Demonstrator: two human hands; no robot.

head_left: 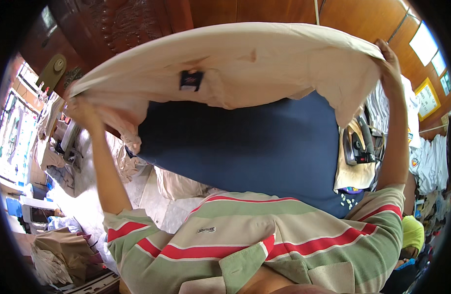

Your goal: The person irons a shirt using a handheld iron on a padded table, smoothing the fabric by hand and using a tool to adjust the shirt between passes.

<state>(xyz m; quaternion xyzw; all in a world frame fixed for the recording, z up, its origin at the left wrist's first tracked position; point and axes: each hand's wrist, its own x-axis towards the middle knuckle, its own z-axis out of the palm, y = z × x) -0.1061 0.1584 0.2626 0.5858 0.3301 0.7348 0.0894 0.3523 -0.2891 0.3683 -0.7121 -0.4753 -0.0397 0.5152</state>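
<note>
Holding cream garment over navy ironing board: left hand and right hand, fingers pinching opposite ends; iron at right.

Wears a short-sleeved shirt banded in green, beige, red and white, with a ribbed beige collar and small emblem.

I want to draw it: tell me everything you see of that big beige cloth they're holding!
The beige cloth looks like creased garment fabric with a dark label. It's spread wide over the blue board, gripped by the left hand and the right hand, loose folds hanging near both. Whether it touches the board is unclear.
</note>
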